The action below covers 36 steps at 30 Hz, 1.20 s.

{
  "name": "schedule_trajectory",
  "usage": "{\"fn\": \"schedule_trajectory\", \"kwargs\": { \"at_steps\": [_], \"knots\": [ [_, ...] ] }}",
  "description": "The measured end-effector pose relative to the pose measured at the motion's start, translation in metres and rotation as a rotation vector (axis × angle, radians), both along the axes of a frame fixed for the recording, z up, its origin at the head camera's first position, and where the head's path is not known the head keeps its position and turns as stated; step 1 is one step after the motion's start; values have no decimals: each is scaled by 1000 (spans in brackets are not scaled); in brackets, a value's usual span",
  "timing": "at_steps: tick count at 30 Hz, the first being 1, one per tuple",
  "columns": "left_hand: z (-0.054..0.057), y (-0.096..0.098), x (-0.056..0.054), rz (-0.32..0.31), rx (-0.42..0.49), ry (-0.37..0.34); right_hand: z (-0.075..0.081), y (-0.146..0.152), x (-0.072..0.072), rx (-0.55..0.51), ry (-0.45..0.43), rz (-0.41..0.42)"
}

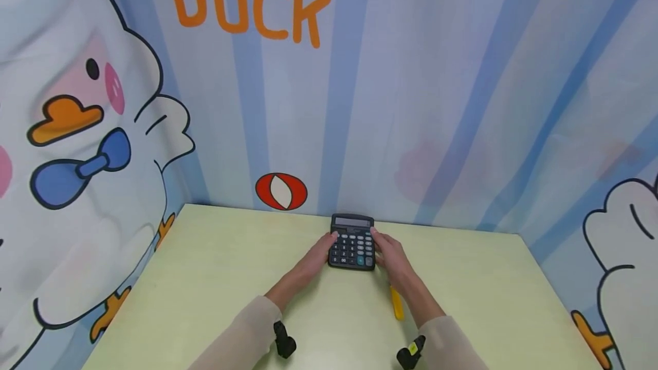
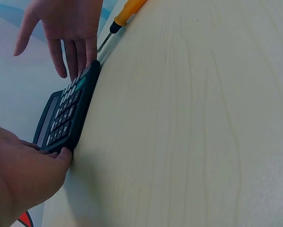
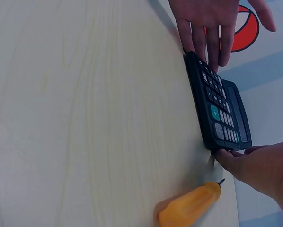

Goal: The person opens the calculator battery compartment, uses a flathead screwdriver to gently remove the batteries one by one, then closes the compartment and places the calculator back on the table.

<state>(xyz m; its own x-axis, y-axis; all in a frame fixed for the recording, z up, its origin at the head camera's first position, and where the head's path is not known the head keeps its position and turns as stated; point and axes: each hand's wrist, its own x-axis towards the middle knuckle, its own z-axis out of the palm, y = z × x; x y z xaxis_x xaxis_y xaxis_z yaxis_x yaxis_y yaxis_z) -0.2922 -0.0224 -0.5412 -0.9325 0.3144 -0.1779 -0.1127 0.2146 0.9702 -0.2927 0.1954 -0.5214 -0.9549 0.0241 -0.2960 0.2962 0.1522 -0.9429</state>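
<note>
A black desk calculator [image 1: 352, 244] is at the back of the table, its keys facing up. The left hand [image 1: 317, 253] is at its left side, the right hand [image 1: 392, 256] at its right. In the left wrist view, the right hand [image 2: 73, 28] has straight fingers touching the calculator [image 2: 68, 111], its thumb apart. The right wrist view shows the left hand [image 3: 207, 23] likewise, fingers straight against the calculator's [image 3: 219, 101] edge. Some fingertips are hidden behind the calculator. A screwdriver with a yellow-orange handle [image 1: 396, 303] lies by the right forearm.
The pale wood-grain table [image 1: 221, 301] meets a blue-and-white striped backdrop [image 1: 411, 101] just behind the calculator. Cartoon ducks are printed on the side curtains. A small black device [image 1: 284, 340] sits on the left wrist, another [image 1: 410, 353] on the right.
</note>
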Motion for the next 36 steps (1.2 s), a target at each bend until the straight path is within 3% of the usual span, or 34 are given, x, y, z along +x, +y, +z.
{"fn": "schedule_trajectory", "kwargs": {
  "at_steps": [5, 13, 25, 36],
  "knots": [
    [2, 1, 3, 15, -61, -15, -3, 1, 0, 9, 1, 2],
    [-1, 3, 4, 28, -60, -28, -6, 0, 3, 6, -20, -10],
    [6, 1, 2, 48, -76, 18, 4, 0, 2, -83, 9, -35],
    [18, -2, 7, 168, 2, 55, 19, 0, 7, -66, 20, -41]
  ]
}}
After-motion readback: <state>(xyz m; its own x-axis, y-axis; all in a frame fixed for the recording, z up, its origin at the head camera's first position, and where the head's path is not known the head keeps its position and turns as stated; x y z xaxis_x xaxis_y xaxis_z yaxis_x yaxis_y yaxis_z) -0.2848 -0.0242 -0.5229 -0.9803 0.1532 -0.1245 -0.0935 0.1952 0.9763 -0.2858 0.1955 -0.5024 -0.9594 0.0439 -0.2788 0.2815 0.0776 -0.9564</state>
